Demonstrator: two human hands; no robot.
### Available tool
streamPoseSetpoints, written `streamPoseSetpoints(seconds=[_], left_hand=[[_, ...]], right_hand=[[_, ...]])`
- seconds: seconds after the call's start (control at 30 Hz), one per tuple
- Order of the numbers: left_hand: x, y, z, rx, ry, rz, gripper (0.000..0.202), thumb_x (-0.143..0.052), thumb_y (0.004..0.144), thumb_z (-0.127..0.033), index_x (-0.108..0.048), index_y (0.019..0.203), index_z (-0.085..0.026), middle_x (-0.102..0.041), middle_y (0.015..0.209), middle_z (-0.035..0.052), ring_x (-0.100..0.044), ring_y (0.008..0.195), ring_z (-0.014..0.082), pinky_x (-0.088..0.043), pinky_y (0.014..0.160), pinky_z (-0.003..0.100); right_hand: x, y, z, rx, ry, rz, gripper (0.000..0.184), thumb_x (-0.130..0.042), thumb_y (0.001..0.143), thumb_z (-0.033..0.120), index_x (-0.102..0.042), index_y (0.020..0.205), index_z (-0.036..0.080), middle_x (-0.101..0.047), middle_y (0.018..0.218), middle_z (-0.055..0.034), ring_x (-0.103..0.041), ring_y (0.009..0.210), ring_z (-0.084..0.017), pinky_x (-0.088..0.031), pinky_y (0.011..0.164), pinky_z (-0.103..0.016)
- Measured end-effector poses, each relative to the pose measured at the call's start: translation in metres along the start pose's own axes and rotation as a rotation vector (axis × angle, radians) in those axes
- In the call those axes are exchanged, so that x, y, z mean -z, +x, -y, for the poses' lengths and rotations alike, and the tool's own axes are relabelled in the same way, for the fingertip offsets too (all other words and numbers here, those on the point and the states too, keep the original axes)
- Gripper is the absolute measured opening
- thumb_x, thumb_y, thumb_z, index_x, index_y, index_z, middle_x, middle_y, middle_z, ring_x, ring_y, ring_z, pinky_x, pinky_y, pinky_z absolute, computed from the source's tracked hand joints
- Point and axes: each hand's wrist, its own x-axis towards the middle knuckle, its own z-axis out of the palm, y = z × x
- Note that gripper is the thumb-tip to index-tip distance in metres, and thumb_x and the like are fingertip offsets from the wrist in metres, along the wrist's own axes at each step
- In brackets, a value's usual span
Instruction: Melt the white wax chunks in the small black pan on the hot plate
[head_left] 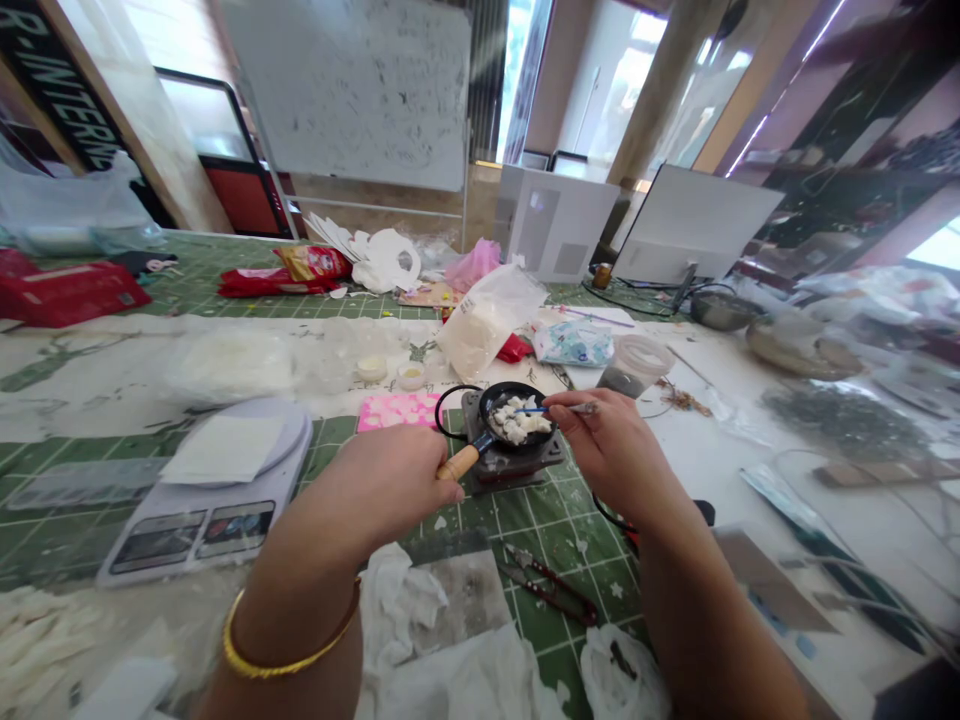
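Here, pan (517,415) between both hands.

This looks like an office or studio room used for craft work. A whiteboard (352,90) stands at the wall, a monitor (694,225) sits behind, and the tabletop (570,520) carries a green cutting mat (555,515), a digital scale (210,490) and scattered bags.

A whiteboard (360,90) leans by bright windows (517,70) behind the cluttered table (720,450).
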Motion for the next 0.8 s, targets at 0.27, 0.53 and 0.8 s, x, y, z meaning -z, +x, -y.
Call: streamPoseSetpoints(seconds=[0.27,0.53,0.8], left_hand=[[-0.0004,0.0001,-0.0002,-0.009,0.009,0.000,0.033,-0.044,0.068,-0.050,-0.059,0.062,-0.021,-0.060,0.061,0.0018,-0.051,0.052,0.0147,-0.027,0.044,0.025],[-0.0010,0.0004,0.0006,-0.018,0.005,-0.003,0.032,-0.045,0.068,-0.049,-0.059,0.063,-0.021,-0.060,0.062,0.0018,-0.051,0.052,0.0145,-0.028,0.043,0.025],[-0.0012,0.0015,0.0001,-0.012,0.013,0.004,0.032,-0.045,0.068,-0.050,-0.058,0.063,-0.021,-0.060,0.063,0.0014,-0.050,0.052,0.0140,-0.027,0.044,0.025]], right_hand=[[0.0074,-0.0040,-0.0021,0.002,-0.070,-0.092,0.027,-0.038,0.085,0.031,-0.062,0.085,0.019,-0.065,0.085,-0.0053,-0.053,0.083,-0.019,-0.035,0.081,-0.036],[0.0053,-0.0029,-0.0029,0.010,-0.054,-0.051,0.026,-0.037,0.085,0.031,-0.061,0.084,0.020,-0.065,0.082,-0.0038,-0.054,0.080,-0.018,-0.035,0.079,-0.034],[0.0046,-0.0020,-0.0013,0.011,-0.041,-0.024,0.026,-0.038,0.085,0.030,-0.061,0.088,0.019,-0.065,0.086,-0.0034,-0.054,0.084,-0.018,-0.035,0.080,-0.034]])
